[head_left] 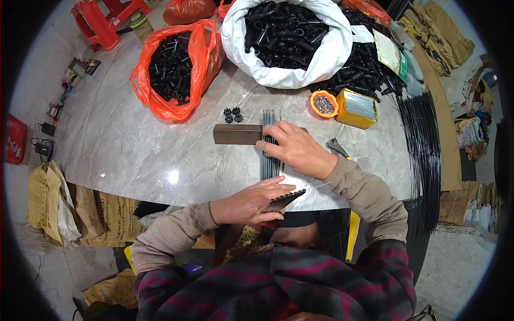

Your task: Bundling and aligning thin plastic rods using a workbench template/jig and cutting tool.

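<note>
My left hand is near the table's front edge, thumb and fingers closed on a fanned row of thin black rods with knobbed ends. A thin wire-like line crosses that hand. My right hand reaches over a brown rectangular block, fingers bent down onto a bundle of thin dark rods. These rods lie side by side across the block, pointing away from me. The right fingertips are partly hidden. Several small black ribbed caps lie just beyond the block. Pliers with a yellow handle rest beside my right wrist.
Farther back stand a red plastic bag and a white sack, both full of black tubes. An orange bowl of small metal pieces adjoins a yellow box. Long black rods hang over the right edge.
</note>
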`<state>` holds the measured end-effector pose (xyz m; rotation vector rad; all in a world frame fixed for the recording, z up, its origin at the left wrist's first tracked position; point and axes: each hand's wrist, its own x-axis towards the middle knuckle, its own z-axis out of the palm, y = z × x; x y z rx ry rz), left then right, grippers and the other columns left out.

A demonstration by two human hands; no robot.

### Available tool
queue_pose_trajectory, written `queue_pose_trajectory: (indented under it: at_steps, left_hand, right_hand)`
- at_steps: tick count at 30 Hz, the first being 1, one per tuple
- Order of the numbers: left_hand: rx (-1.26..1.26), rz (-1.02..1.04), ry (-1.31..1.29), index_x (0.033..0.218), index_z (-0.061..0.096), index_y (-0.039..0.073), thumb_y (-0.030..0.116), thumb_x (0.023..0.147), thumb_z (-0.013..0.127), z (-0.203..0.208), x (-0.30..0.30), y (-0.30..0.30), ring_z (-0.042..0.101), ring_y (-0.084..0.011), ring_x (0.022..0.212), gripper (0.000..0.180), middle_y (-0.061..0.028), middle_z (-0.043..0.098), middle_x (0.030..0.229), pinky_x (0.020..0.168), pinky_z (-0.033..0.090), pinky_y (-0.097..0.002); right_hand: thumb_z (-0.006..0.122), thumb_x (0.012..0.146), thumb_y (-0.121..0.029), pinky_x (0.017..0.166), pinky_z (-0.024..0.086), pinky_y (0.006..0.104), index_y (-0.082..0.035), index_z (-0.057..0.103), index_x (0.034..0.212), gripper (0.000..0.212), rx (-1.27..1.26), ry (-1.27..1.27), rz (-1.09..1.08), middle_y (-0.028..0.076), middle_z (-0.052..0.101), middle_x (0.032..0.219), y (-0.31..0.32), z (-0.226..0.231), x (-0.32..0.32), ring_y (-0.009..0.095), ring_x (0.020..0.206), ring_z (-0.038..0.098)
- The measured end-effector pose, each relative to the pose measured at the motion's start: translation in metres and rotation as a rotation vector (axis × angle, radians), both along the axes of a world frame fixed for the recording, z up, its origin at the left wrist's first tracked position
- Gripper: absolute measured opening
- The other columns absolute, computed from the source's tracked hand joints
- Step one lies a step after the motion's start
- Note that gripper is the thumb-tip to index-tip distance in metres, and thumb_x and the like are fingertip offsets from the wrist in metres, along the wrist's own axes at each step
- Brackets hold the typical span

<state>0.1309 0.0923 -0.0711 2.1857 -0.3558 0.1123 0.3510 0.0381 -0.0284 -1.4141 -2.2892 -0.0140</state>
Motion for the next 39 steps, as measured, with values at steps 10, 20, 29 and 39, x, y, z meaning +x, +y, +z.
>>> queue_pose_trajectory:
  at_steps: [10, 20, 29, 39]
  left_hand:
    - [-0.023, -0.044, -0.018, 0.116, 0.068, 0.003, 0.028, 0.096, 0.069, 0.005, 0.002, 0.004, 0.042, -0.0353, 0.143, 0.032, -0.0159, 0.053, 0.145, 0.126, 0.023, -0.0532]
    - [-0.056, 0.030, 0.041, 0.106, 0.064, 0.001, 0.026, 0.097, 0.067, 0.012, 0.004, -0.005, 0.042, -0.0340, 0.145, 0.026, -0.0159, 0.054, 0.143, 0.126, 0.022, -0.0550]
    - [0.020, -0.015, -0.018, 0.098, 0.067, 0.004, 0.022, 0.097, 0.068, 0.010, 0.007, -0.006, 0.041, -0.0313, 0.147, 0.018, -0.0123, 0.055, 0.144, 0.124, 0.024, -0.0575]
    - [-0.022, -0.019, -0.030, 0.100, 0.067, 0.007, 0.024, 0.095, 0.070, 0.012, 0.006, -0.007, 0.042, -0.0325, 0.146, 0.018, -0.0120, 0.055, 0.143, 0.123, 0.026, -0.0574]
  right_hand:
    - [0.076, 0.084, -0.015, 0.096, 0.048, 0.0420, -0.004, 0.060, 0.128, 0.048, 0.074, 0.140, -0.254, 0.014, 0.058, 0.122, -0.010, -0.013, 0.022, 0.031, 0.113, 0.056]
    - [0.077, 0.084, -0.024, 0.099, 0.046, 0.0420, -0.001, 0.065, 0.123, 0.046, -0.134, 0.226, -0.218, 0.011, 0.061, 0.117, -0.022, -0.024, 0.051, 0.031, 0.112, 0.057]
    - [0.079, 0.081, -0.019, 0.095, 0.048, 0.0413, 0.000, 0.066, 0.122, 0.047, -0.111, 0.199, -0.252, 0.013, 0.061, 0.114, -0.045, -0.018, 0.060, 0.032, 0.108, 0.058]
    - [0.080, 0.077, -0.010, 0.089, 0.049, 0.0394, -0.008, 0.060, 0.132, 0.059, -0.085, 0.039, -0.123, 0.010, 0.058, 0.108, -0.017, -0.010, 0.030, 0.028, 0.099, 0.057]
